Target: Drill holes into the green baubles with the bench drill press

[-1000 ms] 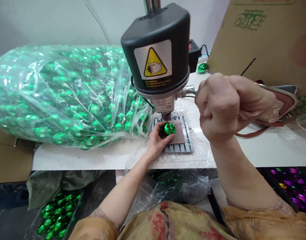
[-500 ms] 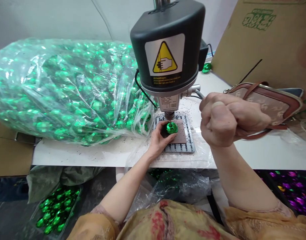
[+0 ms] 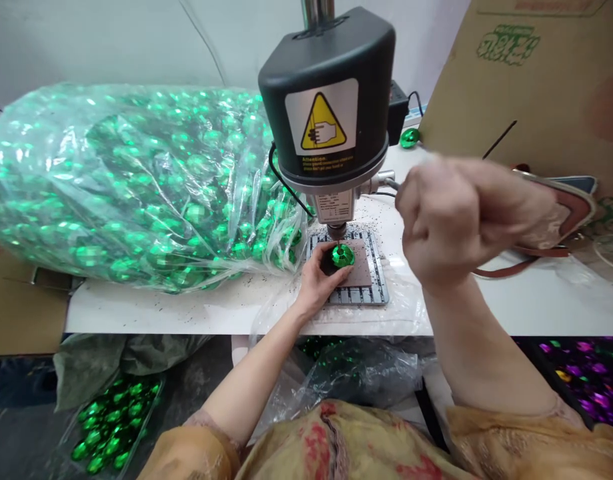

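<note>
"Attention:" sticker [image 3: 322, 125] on drill press [image 3: 331, 57]

a shiny, faceted green ball [image 3: 344, 259] sits over a flat brownish pad [image 3: 362, 273], a dark round spot on its top facing upward. above it stands the black and silver drill press [image 3: 331, 63], a yellow warning triangle [image 3: 323, 124] on its front, its metal lever [image 3: 392, 185] jutting out at the right.
</note>
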`<state>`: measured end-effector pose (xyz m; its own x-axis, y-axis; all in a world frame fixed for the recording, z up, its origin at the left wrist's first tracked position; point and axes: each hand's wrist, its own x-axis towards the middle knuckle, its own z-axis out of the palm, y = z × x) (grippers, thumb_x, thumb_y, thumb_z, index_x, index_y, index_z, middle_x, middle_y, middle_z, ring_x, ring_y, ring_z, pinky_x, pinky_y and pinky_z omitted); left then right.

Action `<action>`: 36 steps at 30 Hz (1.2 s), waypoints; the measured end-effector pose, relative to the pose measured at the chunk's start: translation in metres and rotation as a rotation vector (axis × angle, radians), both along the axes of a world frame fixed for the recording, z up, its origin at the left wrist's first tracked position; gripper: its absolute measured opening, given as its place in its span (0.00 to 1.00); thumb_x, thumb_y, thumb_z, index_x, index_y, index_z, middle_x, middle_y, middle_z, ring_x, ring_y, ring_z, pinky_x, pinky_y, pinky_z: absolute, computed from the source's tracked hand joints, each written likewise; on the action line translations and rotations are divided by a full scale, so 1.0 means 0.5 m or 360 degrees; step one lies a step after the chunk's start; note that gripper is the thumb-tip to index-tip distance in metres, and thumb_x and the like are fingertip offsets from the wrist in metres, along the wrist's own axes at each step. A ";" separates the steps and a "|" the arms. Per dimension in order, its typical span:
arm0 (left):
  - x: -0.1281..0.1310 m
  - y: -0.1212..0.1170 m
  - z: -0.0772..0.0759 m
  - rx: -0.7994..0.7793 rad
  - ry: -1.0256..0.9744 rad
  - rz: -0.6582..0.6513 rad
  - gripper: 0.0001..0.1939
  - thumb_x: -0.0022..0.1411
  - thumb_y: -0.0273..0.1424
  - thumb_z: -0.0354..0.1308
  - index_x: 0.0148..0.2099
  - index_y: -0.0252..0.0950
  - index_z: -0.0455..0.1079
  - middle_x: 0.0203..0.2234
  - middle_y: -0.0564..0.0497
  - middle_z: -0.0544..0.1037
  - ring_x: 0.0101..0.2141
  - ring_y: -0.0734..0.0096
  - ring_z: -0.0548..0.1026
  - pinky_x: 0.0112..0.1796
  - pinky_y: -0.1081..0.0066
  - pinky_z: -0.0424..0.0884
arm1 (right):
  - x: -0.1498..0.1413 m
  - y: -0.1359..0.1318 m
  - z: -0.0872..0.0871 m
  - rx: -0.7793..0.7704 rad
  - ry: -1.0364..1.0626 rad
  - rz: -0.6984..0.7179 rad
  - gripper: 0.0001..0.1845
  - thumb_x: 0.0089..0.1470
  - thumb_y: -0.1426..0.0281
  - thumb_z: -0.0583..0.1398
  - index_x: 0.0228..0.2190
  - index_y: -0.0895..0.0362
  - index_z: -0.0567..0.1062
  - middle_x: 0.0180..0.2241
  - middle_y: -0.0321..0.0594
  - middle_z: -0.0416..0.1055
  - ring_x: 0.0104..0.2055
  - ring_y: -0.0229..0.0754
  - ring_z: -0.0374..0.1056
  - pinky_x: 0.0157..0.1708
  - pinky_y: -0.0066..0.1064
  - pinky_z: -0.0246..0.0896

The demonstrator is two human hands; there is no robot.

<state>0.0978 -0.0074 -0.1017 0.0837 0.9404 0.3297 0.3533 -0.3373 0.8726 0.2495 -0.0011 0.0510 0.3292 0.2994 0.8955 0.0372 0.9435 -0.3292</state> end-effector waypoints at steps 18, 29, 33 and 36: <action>-0.121 -0.204 0.022 0.0909 0.1073 -0.0752 0.20 0.63 0.47 0.62 0.46 0.36 0.69 0.34 0.46 0.78 0.39 0.61 0.76 0.40 0.64 0.75 | -0.019 0.029 0.070 0.0042 0.0332 0.0145 0.28 0.52 0.64 0.66 0.13 0.55 0.55 0.11 0.27 0.46 0.12 0.27 0.45 0.16 0.31 0.35; -0.116 0.087 0.086 0.0426 0.1725 0.0034 0.16 0.57 0.18 0.51 0.47 0.30 0.72 0.51 0.30 0.72 0.57 0.36 0.67 0.52 0.45 0.67 | -0.013 0.022 0.062 0.0021 0.0216 0.0137 0.27 0.54 0.70 0.64 0.13 0.58 0.56 0.11 0.27 0.48 0.14 0.25 0.48 0.16 0.28 0.39; -0.119 0.134 0.090 0.0295 0.1870 -0.0010 0.13 0.56 0.20 0.55 0.44 0.28 0.73 0.46 0.30 0.74 0.53 0.36 0.69 0.50 0.45 0.68 | -0.010 0.022 0.061 0.0029 0.0163 0.0173 0.24 0.56 0.77 0.61 0.14 0.58 0.57 0.12 0.28 0.50 0.15 0.26 0.49 0.17 0.28 0.40; -0.123 0.119 0.104 0.0312 0.1782 -0.0043 0.15 0.57 0.22 0.58 0.48 0.30 0.72 0.47 0.33 0.74 0.51 0.41 0.72 0.50 0.49 0.69 | -0.009 0.016 0.060 -0.0053 0.0125 0.0126 0.24 0.57 0.80 0.58 0.15 0.58 0.55 0.13 0.27 0.49 0.16 0.25 0.50 0.17 0.26 0.40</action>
<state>0.0366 0.0520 -0.0497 0.4432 0.8742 0.1981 0.8917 -0.4526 0.0022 0.2451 0.0070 0.0810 0.3724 0.3563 0.8570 -0.0643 0.9311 -0.3591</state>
